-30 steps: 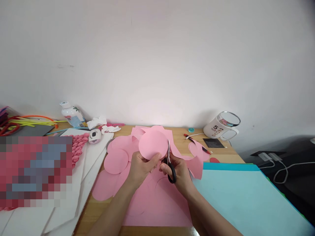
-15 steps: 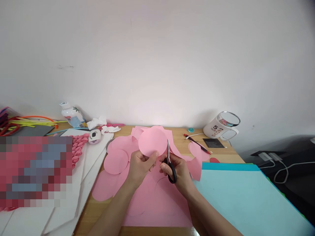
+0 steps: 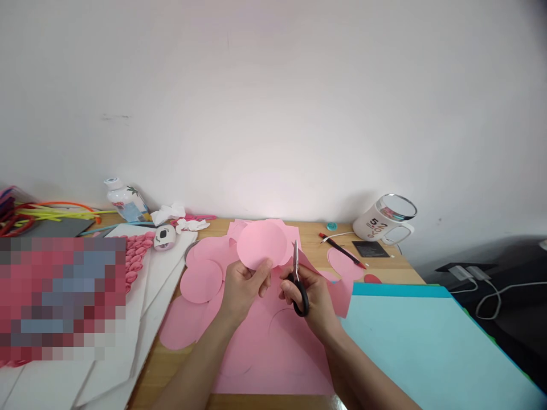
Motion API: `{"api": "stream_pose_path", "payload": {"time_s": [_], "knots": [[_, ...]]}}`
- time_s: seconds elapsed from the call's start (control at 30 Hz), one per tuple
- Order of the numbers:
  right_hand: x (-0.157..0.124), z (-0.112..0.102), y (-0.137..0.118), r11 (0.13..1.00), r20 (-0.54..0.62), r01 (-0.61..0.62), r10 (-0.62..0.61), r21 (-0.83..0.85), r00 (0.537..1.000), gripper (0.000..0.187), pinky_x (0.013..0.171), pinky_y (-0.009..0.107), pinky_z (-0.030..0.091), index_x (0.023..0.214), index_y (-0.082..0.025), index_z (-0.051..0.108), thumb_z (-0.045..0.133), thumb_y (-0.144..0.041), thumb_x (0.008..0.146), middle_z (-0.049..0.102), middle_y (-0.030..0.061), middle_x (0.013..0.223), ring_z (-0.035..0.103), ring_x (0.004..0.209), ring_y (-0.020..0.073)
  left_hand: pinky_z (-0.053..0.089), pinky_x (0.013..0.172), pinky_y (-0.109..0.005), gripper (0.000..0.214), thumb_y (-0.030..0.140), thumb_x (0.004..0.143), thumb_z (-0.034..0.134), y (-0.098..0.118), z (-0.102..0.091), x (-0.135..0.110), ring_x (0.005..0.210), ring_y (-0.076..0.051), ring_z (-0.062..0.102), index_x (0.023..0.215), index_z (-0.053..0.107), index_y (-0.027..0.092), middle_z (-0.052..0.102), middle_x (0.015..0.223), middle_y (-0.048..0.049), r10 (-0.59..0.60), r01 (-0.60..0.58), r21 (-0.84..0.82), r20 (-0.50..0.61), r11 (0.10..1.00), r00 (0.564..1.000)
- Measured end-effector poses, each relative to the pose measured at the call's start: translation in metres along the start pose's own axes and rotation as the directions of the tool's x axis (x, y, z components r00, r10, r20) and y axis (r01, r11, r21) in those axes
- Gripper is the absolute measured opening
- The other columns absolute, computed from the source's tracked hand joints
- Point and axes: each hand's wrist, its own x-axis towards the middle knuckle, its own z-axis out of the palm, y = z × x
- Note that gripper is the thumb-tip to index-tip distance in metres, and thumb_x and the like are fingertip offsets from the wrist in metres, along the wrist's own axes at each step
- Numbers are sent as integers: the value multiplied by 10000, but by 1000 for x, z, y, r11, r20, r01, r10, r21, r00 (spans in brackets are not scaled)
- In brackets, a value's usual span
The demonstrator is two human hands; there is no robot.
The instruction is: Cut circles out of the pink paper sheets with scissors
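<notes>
Between the thumb and fingers of my left hand (image 3: 245, 290) is a round pink paper disc (image 3: 261, 244), held up above the desk. My right hand (image 3: 314, 296) is closed on black-handled scissors (image 3: 301, 296), whose blades point up and look shut. The blades stand to the right of the disc, apart from it. A curled pink paper offcut (image 3: 343, 296) hangs by my right hand; how it is held is hidden. Below lies a pink sheet (image 3: 273, 359) with pencilled arcs. Several cut pink circles (image 3: 200, 282) overlap to the left.
A white mug (image 3: 378, 219), a black-and-red pencil (image 3: 344, 250) and a black card (image 3: 370, 249) are at the back right. Light blue sheets (image 3: 427, 336) cover the right side. White boards (image 3: 128, 341), a bottle (image 3: 127, 199) and crumpled tissue (image 3: 168, 213) are on the left.
The disc and my left hand have shifted slightly left. The scissors and my right hand have moved slightly right, widening the gap between blades and disc.
</notes>
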Motion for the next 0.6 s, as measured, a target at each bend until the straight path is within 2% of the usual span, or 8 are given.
{"api": "stream_pose_path", "payload": {"time_s": [0.13,0.27,0.4,0.6], "knots": [[0,1,-1,1000,9,-12,12,-4,1000,246,449,235,361,734,-180,558,682,-385,679,491,-43,511,457,479,122,340,453,-240,442,362,762,597,-2,0,0,379,-78,388,392,438,180,414,360,40,-7,7,-11,1,1000,1000],[1,-1,0,999,34,31,-30,-11,999,303,471,243,328,792,-186,569,686,-446,689,479,-37,574,412,512,118,319,426,-230,388,314,712,640,-2,0,0,358,-68,372,406,445,175,422,355,52,-15,15,-22,-14,1000,1000],[2,-2,1,996,51,89,-88,-27,995,313,496,249,313,794,-186,566,681,-464,706,459,-33,604,385,543,119,309,399,-223,367,301,687,658,-1,1,0,335,-59,351,413,449,172,423,347,58,-16,15,-31,-36,999,999],[2,-3,2,994,71,103,-101,-31,992,305,505,246,290,738,-187,547,692,-453,703,423,-38,607,348,559,117,308,390,-218,345,280,687,658,-3,0,1,326,-57,357,428,458,169,430,348,58,-20,20,-38,-15,999,1000]]}}
